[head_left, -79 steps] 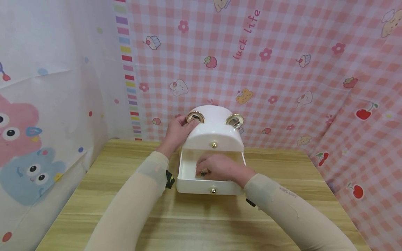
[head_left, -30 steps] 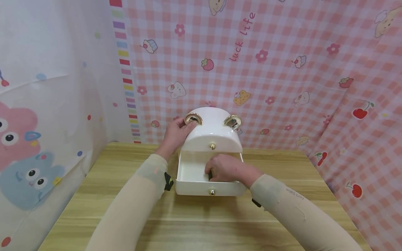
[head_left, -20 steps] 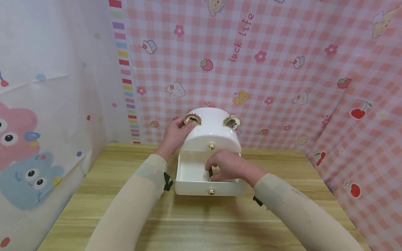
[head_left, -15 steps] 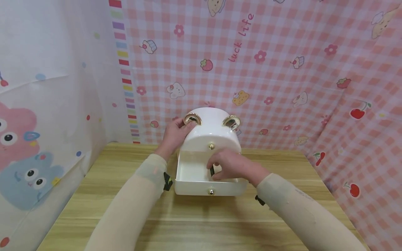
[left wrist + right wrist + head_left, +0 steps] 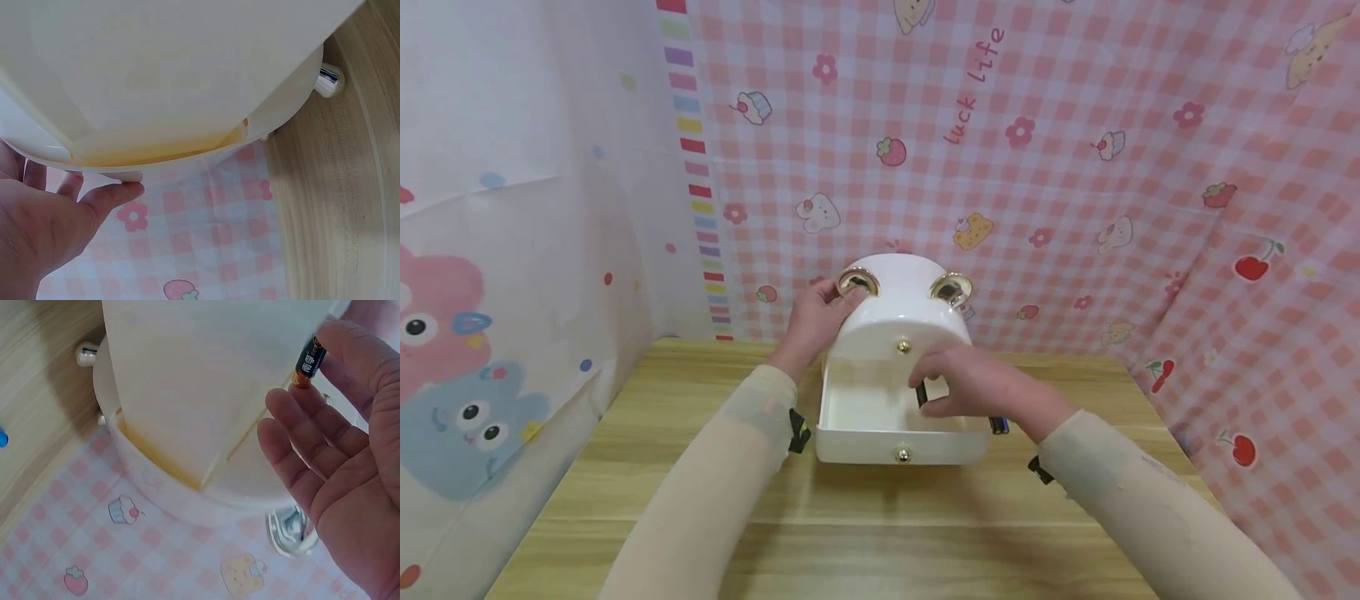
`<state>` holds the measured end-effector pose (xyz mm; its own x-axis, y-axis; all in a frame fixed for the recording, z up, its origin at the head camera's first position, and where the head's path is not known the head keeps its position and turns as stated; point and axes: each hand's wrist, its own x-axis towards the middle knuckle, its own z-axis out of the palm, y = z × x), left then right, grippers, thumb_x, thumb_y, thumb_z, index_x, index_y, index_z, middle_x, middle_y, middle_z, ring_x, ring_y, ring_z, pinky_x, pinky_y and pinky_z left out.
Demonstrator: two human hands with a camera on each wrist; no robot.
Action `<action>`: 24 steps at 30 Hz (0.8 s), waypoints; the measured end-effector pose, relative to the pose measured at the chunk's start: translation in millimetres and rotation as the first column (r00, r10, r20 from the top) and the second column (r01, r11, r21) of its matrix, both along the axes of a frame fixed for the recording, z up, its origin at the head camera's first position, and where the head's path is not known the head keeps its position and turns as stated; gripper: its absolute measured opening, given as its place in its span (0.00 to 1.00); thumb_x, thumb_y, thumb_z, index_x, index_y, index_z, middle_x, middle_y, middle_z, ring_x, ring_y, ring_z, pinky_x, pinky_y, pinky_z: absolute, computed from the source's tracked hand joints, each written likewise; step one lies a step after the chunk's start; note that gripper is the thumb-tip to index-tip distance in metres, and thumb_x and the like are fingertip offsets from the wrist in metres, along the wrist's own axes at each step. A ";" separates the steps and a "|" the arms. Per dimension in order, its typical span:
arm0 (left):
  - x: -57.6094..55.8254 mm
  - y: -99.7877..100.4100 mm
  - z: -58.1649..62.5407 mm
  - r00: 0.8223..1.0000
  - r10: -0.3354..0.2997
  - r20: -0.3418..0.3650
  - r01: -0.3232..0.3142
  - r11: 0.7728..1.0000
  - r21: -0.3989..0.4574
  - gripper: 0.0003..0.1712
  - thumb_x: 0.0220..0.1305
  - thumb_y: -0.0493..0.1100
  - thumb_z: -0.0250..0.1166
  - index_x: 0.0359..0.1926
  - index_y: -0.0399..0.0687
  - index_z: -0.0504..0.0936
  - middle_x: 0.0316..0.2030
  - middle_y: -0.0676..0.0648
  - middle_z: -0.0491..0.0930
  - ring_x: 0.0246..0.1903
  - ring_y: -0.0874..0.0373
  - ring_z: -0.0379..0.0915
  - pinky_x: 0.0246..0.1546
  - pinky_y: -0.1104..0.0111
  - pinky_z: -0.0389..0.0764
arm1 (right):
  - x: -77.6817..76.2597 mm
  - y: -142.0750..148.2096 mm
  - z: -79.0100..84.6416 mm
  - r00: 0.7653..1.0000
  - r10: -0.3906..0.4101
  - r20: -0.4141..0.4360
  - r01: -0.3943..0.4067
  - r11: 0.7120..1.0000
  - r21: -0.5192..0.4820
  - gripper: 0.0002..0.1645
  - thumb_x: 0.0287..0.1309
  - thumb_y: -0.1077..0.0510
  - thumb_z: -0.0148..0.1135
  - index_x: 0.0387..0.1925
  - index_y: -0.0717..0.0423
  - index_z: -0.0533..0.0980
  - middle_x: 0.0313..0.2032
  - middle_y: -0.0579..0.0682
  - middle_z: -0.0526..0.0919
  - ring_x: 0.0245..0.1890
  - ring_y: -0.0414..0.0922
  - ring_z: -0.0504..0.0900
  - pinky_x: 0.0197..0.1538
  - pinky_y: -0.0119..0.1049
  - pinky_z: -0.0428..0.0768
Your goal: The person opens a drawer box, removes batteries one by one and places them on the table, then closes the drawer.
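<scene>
A white desktop drawer box [image 5: 898,292] with gold-rimmed ears stands on the wooden table, its lower drawer [image 5: 902,448] pulled out. My left hand [image 5: 816,321] grips the box's left ear [image 5: 857,283], thumb on the front and fingers behind. Over the drawer's right side, my right hand [image 5: 977,382] pinches a small black battery [image 5: 922,394] between thumb and fingertips. In the right wrist view that battery [image 5: 309,359] shows a copper-coloured end and pale lettering; the ring and little fingers are spread away from it. The drawer's visible floor is bare white; its right part is hidden by my hand.
Black and blue batteries [image 5: 998,425] lie on the table just right of the drawer, partly under my right wrist. The right ear [image 5: 951,289] stands above my right hand. A pink checked cloth [image 5: 1037,208] hangs close behind the box.
My right hand has risen from the drawer floor and moved right with the battery. The batteries on the table have come into view. My left hand keeps its grip on the ear.
</scene>
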<state>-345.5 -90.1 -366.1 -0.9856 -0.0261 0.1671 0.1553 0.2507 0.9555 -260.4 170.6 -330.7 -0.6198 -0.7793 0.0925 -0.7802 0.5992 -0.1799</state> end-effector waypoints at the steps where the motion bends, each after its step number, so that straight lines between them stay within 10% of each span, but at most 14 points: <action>1: 0.0 -0.1 0.5 1.000 0.000 -0.001 0.000 1.000 0.000 0.25 0.73 0.57 0.71 0.58 0.43 0.88 0.61 0.40 0.87 0.67 0.49 0.76 0.65 0.56 0.80 | 1.3 2.0 1.9 1.000 -0.009 0.002 0.009 1.000 -0.006 0.17 0.56 0.56 0.82 0.47 0.55 0.89 0.46 0.47 0.90 0.48 0.46 0.86 0.54 0.42 0.86; 7: -0.3 -0.9 1.3 1.000 0.004 -0.014 -0.004 1.000 -0.008 0.25 0.73 0.56 0.71 0.58 0.43 0.87 0.62 0.39 0.86 0.74 0.48 0.70 0.71 0.55 0.76 | 5.3 18.2 12.2 0.999 -0.044 -0.031 0.043 0.998 -0.041 0.18 0.56 0.55 0.83 0.47 0.53 0.88 0.47 0.46 0.91 0.46 0.48 0.88 0.52 0.43 0.86; 15: -0.1 0.4 1.0 1.000 -0.003 0.003 0.003 1.000 0.011 0.24 0.73 0.56 0.71 0.58 0.44 0.88 0.56 0.40 0.87 0.46 0.54 0.80 0.50 0.66 0.83 | 7.1 40.8 19.2 0.992 -0.099 -0.079 0.093 0.993 -0.078 0.19 0.54 0.55 0.83 0.47 0.51 0.88 0.47 0.46 0.91 0.49 0.49 0.88 0.55 0.48 0.86; 24: 0.6 0.5 -0.4 1.000 -0.007 0.018 0.007 1.000 0.014 0.23 0.73 0.56 0.71 0.57 0.44 0.88 0.56 0.40 0.87 0.47 0.53 0.80 0.51 0.65 0.82 | 10.4 58.9 19.3 0.980 -0.190 -0.052 0.187 0.981 -0.058 0.20 0.54 0.54 0.84 0.49 0.51 0.88 0.50 0.48 0.91 0.52 0.51 0.89 0.56 0.51 0.87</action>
